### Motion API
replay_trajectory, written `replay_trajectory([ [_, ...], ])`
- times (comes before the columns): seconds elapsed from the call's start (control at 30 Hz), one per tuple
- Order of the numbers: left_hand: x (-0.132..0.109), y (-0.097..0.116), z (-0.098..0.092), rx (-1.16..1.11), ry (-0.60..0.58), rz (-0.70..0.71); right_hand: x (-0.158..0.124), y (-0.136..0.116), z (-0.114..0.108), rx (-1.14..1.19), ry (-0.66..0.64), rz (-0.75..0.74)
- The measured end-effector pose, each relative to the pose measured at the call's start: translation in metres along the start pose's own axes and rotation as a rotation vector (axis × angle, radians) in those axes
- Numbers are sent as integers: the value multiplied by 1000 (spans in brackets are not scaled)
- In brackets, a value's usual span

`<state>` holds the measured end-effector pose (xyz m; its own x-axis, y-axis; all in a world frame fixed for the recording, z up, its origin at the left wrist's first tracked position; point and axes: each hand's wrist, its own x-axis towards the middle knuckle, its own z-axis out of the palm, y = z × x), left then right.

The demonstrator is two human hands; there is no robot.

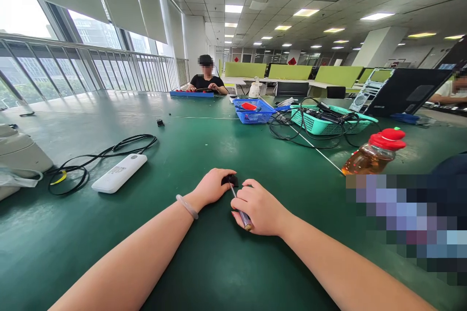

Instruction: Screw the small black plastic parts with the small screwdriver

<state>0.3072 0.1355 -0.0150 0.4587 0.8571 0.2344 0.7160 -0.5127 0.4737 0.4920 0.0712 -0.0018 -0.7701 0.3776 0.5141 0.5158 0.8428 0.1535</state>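
Note:
On the green tabletop (204, 272), my left hand (213, 188) has its fingers closed round a small black object (230, 181), mostly covered by the fingers, so its kind does not show. My right hand (260, 209) grips a screwdriver (245, 221) by its purplish, see-through handle. The thin metal shaft slants up and left, and its tip meets or lies right by the black object; exact contact is hard to make out. A light bracelet (187, 207) circles my left wrist.
Left lie a white power bank (119, 173), black cable (105, 151) and a pale device (22, 153). Ahead are a blue basket (253, 115) and a teal basket (317, 127) with tangled cables. A red-capped bottle (374, 153) stands right. A person (206, 80) sits across the table.

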Motion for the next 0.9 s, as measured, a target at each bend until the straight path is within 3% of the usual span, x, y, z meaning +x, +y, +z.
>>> replay_trajectory([
  [0.6,-1,0,1,6,-6,26,-1,4,-6,-18,90,40],
  [0.9,0,-1,1,7,-3,28,-2,2,-3,-46,45,39],
])
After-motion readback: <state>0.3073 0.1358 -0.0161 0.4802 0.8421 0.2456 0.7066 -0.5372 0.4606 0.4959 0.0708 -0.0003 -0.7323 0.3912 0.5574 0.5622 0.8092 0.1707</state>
